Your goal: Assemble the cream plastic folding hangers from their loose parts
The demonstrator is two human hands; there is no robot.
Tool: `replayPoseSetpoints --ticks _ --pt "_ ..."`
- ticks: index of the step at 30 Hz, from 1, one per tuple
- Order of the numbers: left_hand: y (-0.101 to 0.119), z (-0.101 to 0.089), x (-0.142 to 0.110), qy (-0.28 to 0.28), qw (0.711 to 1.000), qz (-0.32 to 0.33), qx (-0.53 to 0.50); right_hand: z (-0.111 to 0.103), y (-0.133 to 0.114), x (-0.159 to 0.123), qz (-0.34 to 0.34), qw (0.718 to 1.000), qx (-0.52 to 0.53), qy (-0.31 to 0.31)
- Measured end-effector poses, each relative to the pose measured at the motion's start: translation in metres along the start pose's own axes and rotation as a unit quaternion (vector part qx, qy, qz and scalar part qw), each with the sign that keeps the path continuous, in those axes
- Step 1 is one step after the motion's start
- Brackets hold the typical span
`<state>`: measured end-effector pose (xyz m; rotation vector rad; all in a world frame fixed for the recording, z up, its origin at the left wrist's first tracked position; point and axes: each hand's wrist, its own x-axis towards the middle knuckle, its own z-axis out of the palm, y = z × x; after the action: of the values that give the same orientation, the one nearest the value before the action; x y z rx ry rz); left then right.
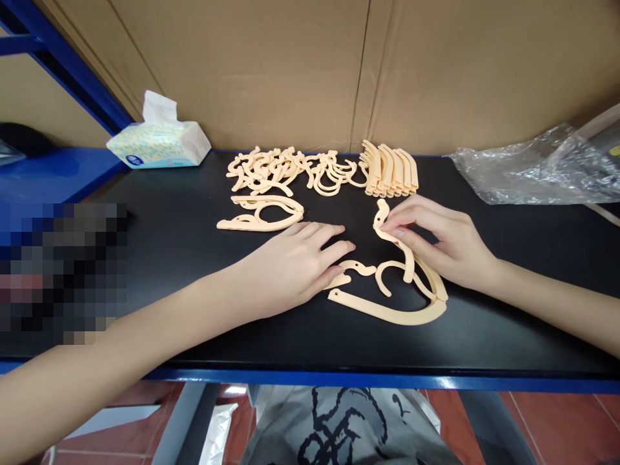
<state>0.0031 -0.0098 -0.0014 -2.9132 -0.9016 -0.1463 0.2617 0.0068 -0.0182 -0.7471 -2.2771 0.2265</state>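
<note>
Between the thumb and fingers of my right hand is a curved cream plastic hanger piece, with a hole near its top end. Below it lies a long curved hanger arm, joined at the right to another arm. A hooked piece rests inside that curve. My left hand is palm down, its fingers spread. Another cream piece shows beside its thumb, partly covered by the hand; whether they touch I cannot tell. Just beyond the left hand is a folded hanger.
Across the back of the black table are a loose pile of hooked pieces and a neat stack of arms. A tissue pack stands at back left, and clear plastic bags lie at back right. Cardboard rises behind.
</note>
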Motion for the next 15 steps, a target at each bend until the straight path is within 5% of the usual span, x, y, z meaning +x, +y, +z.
replayPoseSetpoints --ticks 15 --pt "0.0 0.0 -0.0002 0.001 1.0 0.004 0.005 0.0023 0.0029 0.0029 -0.037 0.99 -0.066 -0.122"
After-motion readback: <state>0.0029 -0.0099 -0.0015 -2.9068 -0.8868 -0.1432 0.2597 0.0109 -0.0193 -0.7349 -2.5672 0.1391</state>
